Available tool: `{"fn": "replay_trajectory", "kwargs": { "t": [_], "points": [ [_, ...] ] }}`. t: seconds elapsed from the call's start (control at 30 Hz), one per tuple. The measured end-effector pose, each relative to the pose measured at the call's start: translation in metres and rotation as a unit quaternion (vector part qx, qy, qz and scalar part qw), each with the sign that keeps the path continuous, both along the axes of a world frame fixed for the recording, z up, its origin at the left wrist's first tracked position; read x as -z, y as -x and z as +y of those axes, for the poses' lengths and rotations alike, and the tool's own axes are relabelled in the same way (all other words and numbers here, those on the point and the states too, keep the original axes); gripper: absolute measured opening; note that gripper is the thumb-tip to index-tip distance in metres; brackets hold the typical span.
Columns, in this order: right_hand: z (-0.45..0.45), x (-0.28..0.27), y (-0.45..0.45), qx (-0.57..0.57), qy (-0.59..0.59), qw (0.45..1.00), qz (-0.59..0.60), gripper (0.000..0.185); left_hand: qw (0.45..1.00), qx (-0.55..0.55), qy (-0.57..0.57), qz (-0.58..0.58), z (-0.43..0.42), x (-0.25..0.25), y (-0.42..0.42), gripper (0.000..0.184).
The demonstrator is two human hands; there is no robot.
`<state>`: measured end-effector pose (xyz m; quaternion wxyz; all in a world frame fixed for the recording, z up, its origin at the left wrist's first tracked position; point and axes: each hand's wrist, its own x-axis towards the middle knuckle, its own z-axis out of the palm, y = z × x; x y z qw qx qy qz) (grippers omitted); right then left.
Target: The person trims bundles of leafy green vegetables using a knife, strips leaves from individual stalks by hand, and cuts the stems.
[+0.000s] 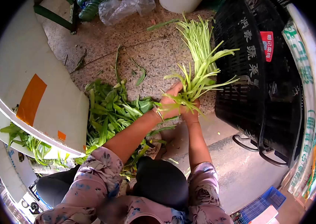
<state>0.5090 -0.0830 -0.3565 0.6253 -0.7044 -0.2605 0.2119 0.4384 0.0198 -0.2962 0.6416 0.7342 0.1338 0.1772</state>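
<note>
A small bunch of pale green leafy-vegetable stems, perhaps water spinach, is gripped in both my hands above the floor. My left hand is closed around it from the left. Close beside it, my right hand is closed at the bunch's lower end, with its fingers partly hidden by stems. Just beyond, a larger heap of cut stems lies on the floor against a black crate. Left of my wrists spreads a pile of green leaves.
The black plastic crate stands on the right, with printed sacks behind it. A white foam box with orange tape is on the left. Clear plastic bags and a green stool leg are at the back. A blue basket sits lower right.
</note>
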Motion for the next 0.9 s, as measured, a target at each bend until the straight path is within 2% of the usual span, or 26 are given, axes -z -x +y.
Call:
{"fn": "replay_trajectory", "kwargs": {
  "t": [0.03, 0.07, 0.1, 0.13, 0.17, 0.2, 0.23, 0.27, 0.3, 0.33, 0.37, 0.4, 0.43, 0.47, 0.5, 0.53, 0.57, 0.6, 0.63, 0.67, 0.7, 0.73, 0.8, 0.83, 0.9],
  "points": [
    [0.001, -0.001, -0.001, -0.004, 0.039, 0.999, -0.036, 0.039, 1.0, 0.001, 0.0, 0.001, -0.004, 0.003, -0.003, 0.057],
    [0.001, -0.002, 0.001, 0.027, -0.028, 0.999, 0.004, 0.038, 1.0, -0.005, 0.03, -0.004, -0.008, 0.006, -0.005, 0.056],
    [0.0, -0.005, 0.0, 0.029, -0.026, 0.999, 0.005, 0.038, 0.998, -0.01, 0.062, -0.008, -0.01, 0.003, -0.005, 0.056],
    [0.001, -0.009, 0.0, 0.029, -0.065, 0.997, 0.03, 0.037, 0.999, -0.032, 0.005, -0.018, -0.009, -0.006, -0.001, 0.057],
    [0.002, -0.012, 0.0, 0.028, -0.103, 0.993, 0.055, 0.036, 0.999, -0.032, 0.006, -0.016, -0.01, -0.003, -0.002, 0.057],
    [0.003, -0.013, -0.002, 0.001, -0.184, 0.963, 0.195, 0.035, 0.997, -0.044, 0.042, -0.054, -0.014, 0.003, -0.005, 0.055],
    [0.003, -0.014, -0.004, -0.006, -0.255, 0.907, 0.334, 0.034, 0.991, -0.055, 0.078, -0.092, -0.017, 0.01, -0.008, 0.053],
    [0.003, 0.011, -0.009, 0.006, -0.149, 0.975, 0.164, 0.032, 0.983, -0.059, 0.15, -0.086, -0.017, 0.016, -0.01, 0.051],
    [0.004, 0.014, -0.011, -0.015, -0.057, 0.998, 0.008, 0.029, 0.969, -0.066, 0.222, -0.08, -0.013, 0.012, -0.012, 0.048],
    [0.005, 0.017, -0.014, -0.014, 0.031, 0.988, -0.151, 0.025, 0.986, -0.065, 0.144, -0.046, -0.008, 0.008, -0.009, 0.044],
    [0.007, 0.023, -0.016, -0.014, 0.029, 0.988, -0.15, 0.025, 0.996, -0.062, 0.064, -0.01, -0.004, 0.006, -0.007, 0.04],
    [0.006, 0.026, -0.012, 0.002, -0.056, 0.998, -0.013, 0.025, 0.995, -0.098, -0.026, -0.012, -0.004, -0.001, -0.008, 0.036],
    [0.004, 0.029, -0.009, 0.017, -0.139, 0.982, 0.123, 0.024, 0.995, -0.097, -0.023, -0.006, -0.005, 0.003, -0.008, 0.036],
    [0.0, 0.028, -0.007, -0.031, -0.182, 0.971, 0.152, 0.025, 0.993, -0.1, -0.028, -0.057, -0.002, 0.007, -0.011, 0.036],
    [0.0, 0.04, -0.009, -0.031, -0.182, 0.971, 0.152, 0.025, 0.988, -0.101, -0.032, -0.108, -0.001, 0.013, -0.013, 0.035],
    [0.008, 0.044, -0.012, -0.034, -0.078, 0.996, 0.037, 0.026, 0.994, -0.083, 0.016, -0.069, -0.003, 0.028, -0.012, 0.033],
    [0.006, 0.046, -0.011, 0.0, -0.135, 0.966, 0.22, 0.029, 0.995, -0.067, 0.064, -0.028, -0.005, 0.043, -0.011, 0.031],
    [0.012, 0.029, -0.007, 0.068, -0.201, 0.897, 0.389, 0.032, 0.989, -0.077, 0.121, -0.032, -0.004, 0.04, -0.012, 0.028],
    [0.013, 0.021, -0.006, 0.07, -0.199, 0.896, 0.392, 0.032, 0.979, -0.087, 0.181, -0.03, -0.005, 0.035, -0.008, 0.024],
    [0.012, 0.017, -0.006, 0.016, -0.119, 0.956, 0.268, 0.034, 0.978, -0.089, 0.185, -0.026, -0.006, 0.031, -0.003, 0.024],
    [0.016, 0.009, -0.01, -0.04, -0.042, 0.99, 0.131, 0.036, 0.979, -0.091, 0.182, -0.032, -0.001, 0.019, -0.003, 0.023],
    [0.027, -0.015, -0.007, -0.051, -0.034, 0.998, -0.02, 0.035, 0.979, -0.092, 0.18, -0.038, 0.003, 0.004, -0.001, 0.021],
    [0.034, -0.051, -0.008, -0.126, 0.077, 0.989, 0.001, 0.036, 0.989, -0.144, 0.026, -0.012, 0.014, -0.031, -0.004, 0.019],
    [0.037, -0.062, -0.007, -0.144, 0.12, 0.982, 0.008, 0.039, 0.989, -0.144, 0.024, -0.014, 0.018, -0.039, -0.003, 0.019],
    [0.042, -0.081, -0.003, -0.177, 0.089, 0.98, 0.03, 0.038, 0.961, -0.143, 0.213, 0.104, 0.032, -0.053, 0.003, 0.016]
  ]
}}
